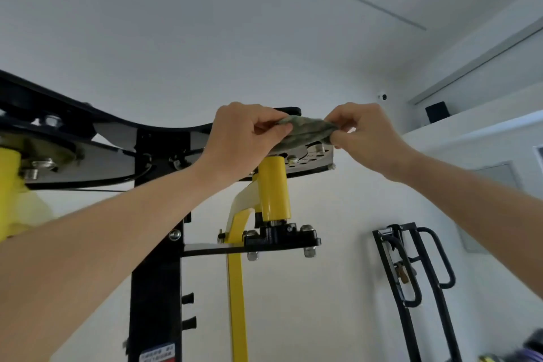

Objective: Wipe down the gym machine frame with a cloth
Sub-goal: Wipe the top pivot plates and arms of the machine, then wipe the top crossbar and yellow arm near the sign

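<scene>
Curled fingertips of the left hand point(246, 132) and right hand point(364, 135) pinch opposite ends of the cloth point(308, 129), just above frame centre, against the top plate of the gym machine frame point(155, 303); it looks light, soft and limp, so best gripped by its ends. Its long axis runs left to right between the hands, roughly level

Small white, blue and red sticker point(157, 353) low on the black steel upright post point(155, 288), print too blurred to read
</scene>
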`<control>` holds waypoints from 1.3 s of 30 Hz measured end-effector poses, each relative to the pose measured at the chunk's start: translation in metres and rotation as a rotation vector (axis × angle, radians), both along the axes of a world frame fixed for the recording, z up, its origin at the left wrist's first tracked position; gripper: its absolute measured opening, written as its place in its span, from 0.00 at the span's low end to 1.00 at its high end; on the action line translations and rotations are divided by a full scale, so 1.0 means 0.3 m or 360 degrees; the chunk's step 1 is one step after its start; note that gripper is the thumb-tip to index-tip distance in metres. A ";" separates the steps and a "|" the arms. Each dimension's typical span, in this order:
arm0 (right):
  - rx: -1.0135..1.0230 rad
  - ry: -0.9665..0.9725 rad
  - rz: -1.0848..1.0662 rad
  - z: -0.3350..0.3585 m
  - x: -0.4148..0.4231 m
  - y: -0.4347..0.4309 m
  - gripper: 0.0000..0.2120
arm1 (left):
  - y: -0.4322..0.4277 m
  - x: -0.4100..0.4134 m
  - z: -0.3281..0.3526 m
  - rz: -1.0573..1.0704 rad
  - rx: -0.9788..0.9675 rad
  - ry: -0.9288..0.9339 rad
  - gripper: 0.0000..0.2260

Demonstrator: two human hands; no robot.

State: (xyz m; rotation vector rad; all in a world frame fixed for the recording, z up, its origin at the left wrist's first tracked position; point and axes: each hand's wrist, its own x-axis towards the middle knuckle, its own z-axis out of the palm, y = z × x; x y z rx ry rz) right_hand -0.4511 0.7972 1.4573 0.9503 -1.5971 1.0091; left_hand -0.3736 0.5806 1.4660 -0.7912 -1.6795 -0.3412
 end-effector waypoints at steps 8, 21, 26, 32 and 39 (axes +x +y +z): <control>0.0289 -0.0289 0.0262 -0.370 0.093 -0.171 0.13 | -0.167 0.092 -0.344 -0.0270 0.0342 -0.0552 0.05; 0.0682 -0.1285 0.0894 -1.033 0.117 -0.484 0.19 | -0.414 0.147 -0.996 -0.0020 0.0840 -0.1581 0.05; 0.0605 -0.1495 0.1149 -1.220 0.150 -0.593 0.17 | -0.441 0.173 -1.145 0.0032 0.0821 -0.1687 0.09; 0.0791 -0.1817 0.1386 -1.460 0.124 -0.650 0.10 | -0.486 0.202 -1.328 0.0086 0.1076 -0.1718 0.16; 0.1090 -0.1821 0.1220 -1.650 -0.059 -0.610 0.06 | -0.537 0.201 -1.486 0.0214 0.1298 -0.1876 0.10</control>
